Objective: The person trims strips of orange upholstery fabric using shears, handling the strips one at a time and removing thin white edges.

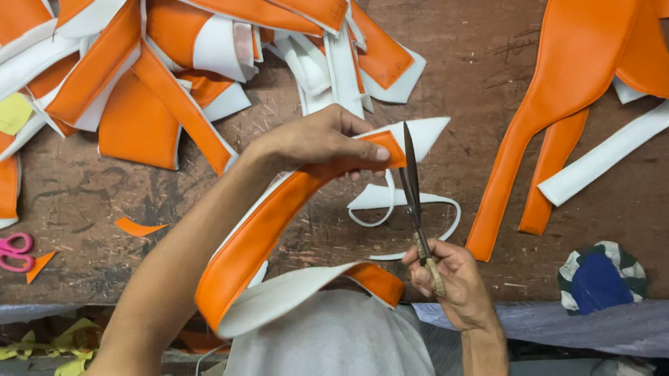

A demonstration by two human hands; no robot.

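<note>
My left hand (326, 139) pinches the end of a long orange strip with white backing (256, 238), which loops down toward my lap. In my right hand (447, 277) is a pair of dark scissors (415, 193), its blades pointing up and lying against the strip's end beside my left fingers. A thin white trimmed sliver (403, 200) curls on the brown table just behind the scissors.
A heap of orange and white strips (156, 20) fills the table's back left. More orange pieces (570, 91) lie at the back right. Pink-handled scissors (9, 248) rest near the front left edge. A blue and white cloth bundle (599, 281) sits at right.
</note>
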